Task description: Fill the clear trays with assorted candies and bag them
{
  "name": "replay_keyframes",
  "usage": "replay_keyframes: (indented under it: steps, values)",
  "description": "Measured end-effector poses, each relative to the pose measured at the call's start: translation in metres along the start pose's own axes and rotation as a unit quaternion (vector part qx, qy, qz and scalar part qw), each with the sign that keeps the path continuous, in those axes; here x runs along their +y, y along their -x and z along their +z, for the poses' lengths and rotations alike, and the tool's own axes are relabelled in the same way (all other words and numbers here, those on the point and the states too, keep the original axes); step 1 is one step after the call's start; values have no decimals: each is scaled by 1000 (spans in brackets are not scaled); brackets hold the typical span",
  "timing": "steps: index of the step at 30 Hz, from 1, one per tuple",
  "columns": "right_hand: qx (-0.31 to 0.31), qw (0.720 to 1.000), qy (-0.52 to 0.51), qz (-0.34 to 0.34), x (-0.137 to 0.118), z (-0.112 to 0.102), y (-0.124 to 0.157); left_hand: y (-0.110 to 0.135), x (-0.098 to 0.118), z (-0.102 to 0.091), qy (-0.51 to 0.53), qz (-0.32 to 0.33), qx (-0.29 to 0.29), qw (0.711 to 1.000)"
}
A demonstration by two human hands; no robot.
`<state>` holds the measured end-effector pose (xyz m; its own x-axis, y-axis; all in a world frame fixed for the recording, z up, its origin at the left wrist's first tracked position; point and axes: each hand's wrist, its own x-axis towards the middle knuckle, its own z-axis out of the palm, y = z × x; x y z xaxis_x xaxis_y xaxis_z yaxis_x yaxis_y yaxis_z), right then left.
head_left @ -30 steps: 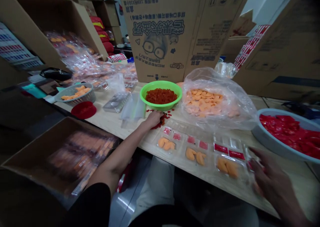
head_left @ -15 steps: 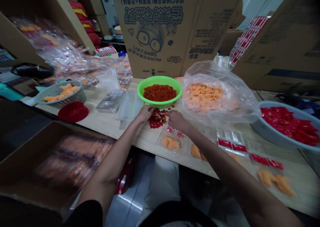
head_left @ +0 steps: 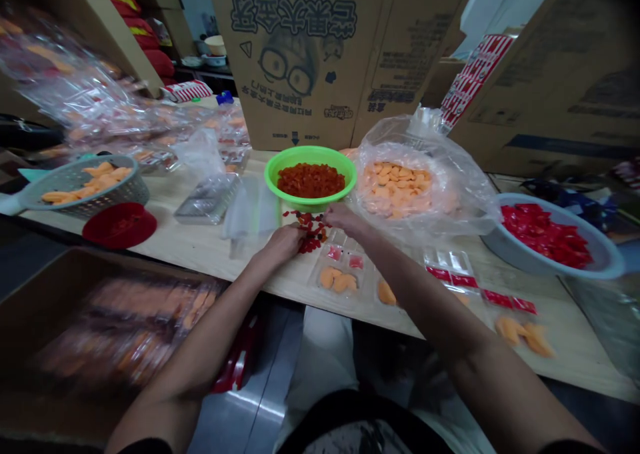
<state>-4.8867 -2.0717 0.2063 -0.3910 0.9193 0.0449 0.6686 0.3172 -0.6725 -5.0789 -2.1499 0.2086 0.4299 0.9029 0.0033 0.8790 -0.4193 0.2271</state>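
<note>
A small loose pile of red, orange and black pieces (head_left: 311, 222) lies on the table in front of a lime-green bowl (head_left: 270, 181) filled with red-orange bits. My left hand (head_left: 286, 242) rests at the pile's left edge, its fingers curled together. On the far right side of the pile is my right hand (head_left: 346, 219), fingers bent inward in a pinch. What either hand holds, if anything, is too small to make out. Just below my right hand sits a clear plastic tray (head_left: 340, 273) with orange pieces and two small red portions.
More clear trays with red packets (head_left: 464, 281) line the front edge at right. Around them stand a plastic bag of orange pieces (head_left: 400, 187), a blue basin (head_left: 613, 261), a grey colander (head_left: 107, 191), a red dish (head_left: 120, 224) and a large carton (head_left: 300, 127).
The view has shifted a little. My left hand has come down from the bowl's near rim to the lower left of the pile. My right hand has moved up slightly, and the pile looks more scattered.
</note>
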Motion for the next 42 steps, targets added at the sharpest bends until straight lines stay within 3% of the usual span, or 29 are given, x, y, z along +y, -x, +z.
replay_keyframes:
  steps: [4, 7, 9, 11, 13, 17, 22, 26, 30, 35, 39, 42]
  values:
    - [-5, 997, -64, 35, 14, -56, 30, 13, -12, 4, 53, -12, 77, 996]
    - [-11, 997, -53, 54, 24, -85, 62, 15, -23, 5, 181, -124, 180, 959]
    - [-17, 998, 40, 52, 29, -89, 82, 10, -20, 5, 256, -173, 209, 928]
    - [-36, 988, 147, 34, 31, -81, 100, 0, -3, 6, 297, -161, 190, 922]
    - [-52, 975, 215, 19, 31, -67, 112, -14, 24, 7, 295, -112, 142, 938]
    - [-20, 970, 240, 25, 31, -59, 125, -46, 78, 8, 232, -22, 70, 970]
    - [79, 972, 201, 87, 48, -115, 144, -77, 122, 11, 232, 5, -12, 973]
    - [128, 974, 137, 125, 62, -155, 171, -97, 169, 24, 231, 38, -26, 972]
    - [146, 976, 82, 142, 70, -160, 199, -112, 211, 41, 196, 71, -46, 977]
    - [167, 973, 44, 151, 97, -166, 239, -127, 218, 46, 113, 61, -73, 989]
    - [247, 943, -62, 214, 129, -185, 274, -136, 227, 38, 145, 57, -49, 987]
    - [291, 916, -141, 239, 144, -193, 291, -142, 257, 42, 178, 75, -40, 980]
